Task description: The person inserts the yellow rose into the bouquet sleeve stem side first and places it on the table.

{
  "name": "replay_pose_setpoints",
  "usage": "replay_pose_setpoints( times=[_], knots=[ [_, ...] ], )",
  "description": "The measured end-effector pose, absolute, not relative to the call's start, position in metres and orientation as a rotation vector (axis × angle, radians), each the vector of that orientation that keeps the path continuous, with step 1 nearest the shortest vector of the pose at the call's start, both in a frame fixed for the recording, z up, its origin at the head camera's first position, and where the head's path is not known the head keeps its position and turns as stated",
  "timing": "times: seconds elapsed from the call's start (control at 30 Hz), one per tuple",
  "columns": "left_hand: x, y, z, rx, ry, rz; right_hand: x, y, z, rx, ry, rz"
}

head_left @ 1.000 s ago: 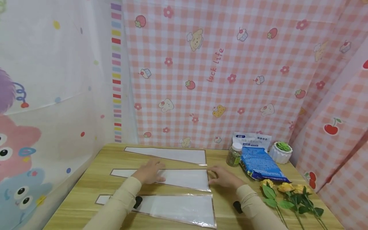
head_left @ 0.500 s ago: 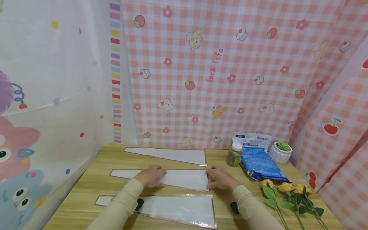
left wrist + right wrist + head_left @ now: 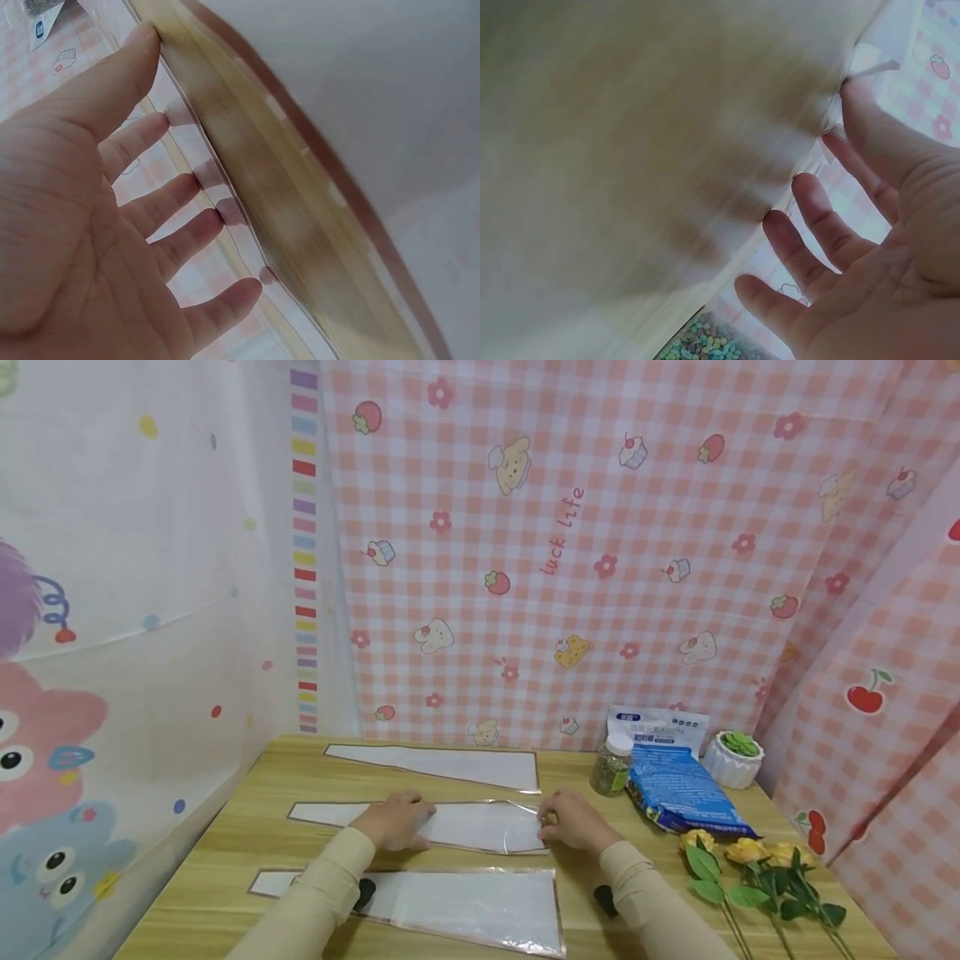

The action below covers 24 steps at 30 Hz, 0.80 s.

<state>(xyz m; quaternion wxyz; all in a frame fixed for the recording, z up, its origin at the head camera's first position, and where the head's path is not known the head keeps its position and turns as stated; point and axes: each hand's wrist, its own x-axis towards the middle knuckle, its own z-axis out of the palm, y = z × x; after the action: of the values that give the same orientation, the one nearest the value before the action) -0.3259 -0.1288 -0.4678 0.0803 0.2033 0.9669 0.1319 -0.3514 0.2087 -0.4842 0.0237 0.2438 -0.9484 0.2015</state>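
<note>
Three tapered flower sleeves of whitish film with brown borders lie across the wooden table. Over the middle flower sleeve, my left hand rests with fingers spread. In the left wrist view its straight fingertips press down at the sleeve's edge. My right hand pinches the wide right end of that sleeve between thumb and forefinger. A bit of film sticks up at the thumb in the right wrist view, where the other fingers are spread. Creases run through the film near this end.
Behind lies the far sleeve, in front the near sleeve. A lidded jar, a blue-and-white bag and a potted succulent stand back right. Yellow roses lie right of my right forearm.
My left hand has settled onto the middle sleeve. My right hand has closed on its right end, and the film there has buckled and lifted slightly.
</note>
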Motion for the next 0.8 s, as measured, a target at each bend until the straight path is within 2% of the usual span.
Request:
replay_pose_setpoints(
  times=[0.23, 0.5, 0.8],
  knots=[
    [-0.328, -0.130, -0.473, 0.622, 2.889, 0.389, -0.355, 0.207, -0.485, 0.684, -2.919, 0.773],
    [-0.328, -0.132, -0.474, 0.613, 2.876, 0.382, -0.355, 0.201, -0.481, 0.306, -2.832, 1.519],
    [-0.324, -0.132, -0.469, 0.612, 2.869, 0.395, -0.347, 0.190, -0.469, 0.137, -2.648, 2.107]
  ],
)
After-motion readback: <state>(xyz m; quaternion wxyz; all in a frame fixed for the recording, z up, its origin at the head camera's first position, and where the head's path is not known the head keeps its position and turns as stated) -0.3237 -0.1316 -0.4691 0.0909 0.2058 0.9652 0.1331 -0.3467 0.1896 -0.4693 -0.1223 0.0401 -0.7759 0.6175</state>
